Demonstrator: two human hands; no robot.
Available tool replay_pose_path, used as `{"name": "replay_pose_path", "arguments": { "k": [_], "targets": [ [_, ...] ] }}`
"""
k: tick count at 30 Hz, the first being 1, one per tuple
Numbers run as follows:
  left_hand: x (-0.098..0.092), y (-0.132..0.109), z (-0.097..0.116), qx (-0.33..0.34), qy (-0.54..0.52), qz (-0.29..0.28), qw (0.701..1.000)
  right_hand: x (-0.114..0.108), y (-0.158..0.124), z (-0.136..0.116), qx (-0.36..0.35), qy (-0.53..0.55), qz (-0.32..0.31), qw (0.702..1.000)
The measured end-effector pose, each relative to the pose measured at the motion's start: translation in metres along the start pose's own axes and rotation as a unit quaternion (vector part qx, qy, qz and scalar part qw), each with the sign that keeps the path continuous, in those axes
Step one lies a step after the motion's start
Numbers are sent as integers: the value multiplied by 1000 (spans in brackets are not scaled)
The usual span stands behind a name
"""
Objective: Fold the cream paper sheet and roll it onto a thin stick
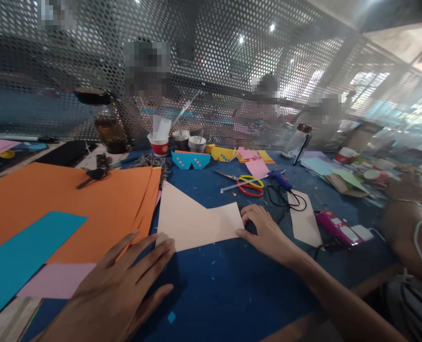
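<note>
A cut piece of cream paper, with a notch in its top edge, lies before me on the blue tabletop. My left hand has its fingers stretched out, their tips resting on the paper's lower left corner. At the opposite end, my right hand has its fingers curled and its thumb at the lower right corner, holding the edge. Scissors with yellow and red handles lie beyond the paper. A blue glue gun with a black cord sits to their right.
Orange sheets with a blue strip cover the left side. Cups, a glass jar and folded blue paper glasses line the perforated screen. A magenta device and another person's arm are at right.
</note>
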State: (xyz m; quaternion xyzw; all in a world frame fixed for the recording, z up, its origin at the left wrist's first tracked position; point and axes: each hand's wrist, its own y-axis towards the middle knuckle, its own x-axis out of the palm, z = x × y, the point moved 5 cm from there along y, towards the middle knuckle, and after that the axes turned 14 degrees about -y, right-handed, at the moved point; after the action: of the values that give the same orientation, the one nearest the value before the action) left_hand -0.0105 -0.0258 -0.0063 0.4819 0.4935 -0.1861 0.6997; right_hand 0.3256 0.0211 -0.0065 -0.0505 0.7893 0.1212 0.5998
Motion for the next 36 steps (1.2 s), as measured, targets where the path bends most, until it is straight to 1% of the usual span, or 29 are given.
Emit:
{"name": "replay_pose_path", "arguments": {
  "k": [5, 8, 11, 14, 16, 18, 19, 21, 22, 24, 26, 27, 28, 30, 32, 34, 36],
  "targets": [
    [6, -7, -6, -12, -18, -9, 1000, -2, 2, 1, -2, 19, -13, 1000],
    [11, -10, -9, -17, -28, -2, 999, -3, 2, 2, 4, 21, -19, 1000],
    [13, -7, -11, -10, -34, 5, 999, -4, 2, 5, 4, 32, -17, 999],
    [10, 0, -9, 14, -36, 14, 999, -3, 4, 10, 13, 60, -20, 998],
    [6, 6, -7, 31, -34, 22, 999, -5, 6, 13, 32, 92, -10, 995],
    [2, 11, -4, 43, -26, 24, 998, -15, 7, 11, 53, 113, 32, 992],
    [1, 13, -3, 48, -19, 24, 998, -22, 6, 6, 57, 111, 65, 990],
    [0, 16, -1, 53, -7, 17, 998, -37, 4, -13, 43, 84, 128, 987],
    [0, 16, -1, 52, -6, 15, 999, -42, 4, -28, 13, 71, 135, 988],
    [2, 15, -2, 39, -17, 16, 999, -42, 5, -62, -46, 90, 98, 990],
    [5, 14, -3, 26, -33, 17, 999, -29, 9, -94, -85, 101, 22, 991],
    [6, 13, -4, 25, -36, 18, 999, -21, 12, -106, -94, 85, 2, 992],
    [8, 12, -4, 27, -34, 19, 999, -14, 16, -114, -89, 59, -4, 994],
    [11, 10, -5, 29, -28, 25, 999, 2, 24, -124, -76, 10, -15, 997],
    [13, 9, -6, 23, -29, 30, 999, 13, 30, -126, -61, -20, -20, 998],
    [15, 9, -6, 12, -37, 25, 999, 18, 33, -125, -52, -26, -24, 998],
    [16, 10, -6, 6, -45, 8, 999, 20, 33, -123, -48, -19, -26, 998]
  ]
}}
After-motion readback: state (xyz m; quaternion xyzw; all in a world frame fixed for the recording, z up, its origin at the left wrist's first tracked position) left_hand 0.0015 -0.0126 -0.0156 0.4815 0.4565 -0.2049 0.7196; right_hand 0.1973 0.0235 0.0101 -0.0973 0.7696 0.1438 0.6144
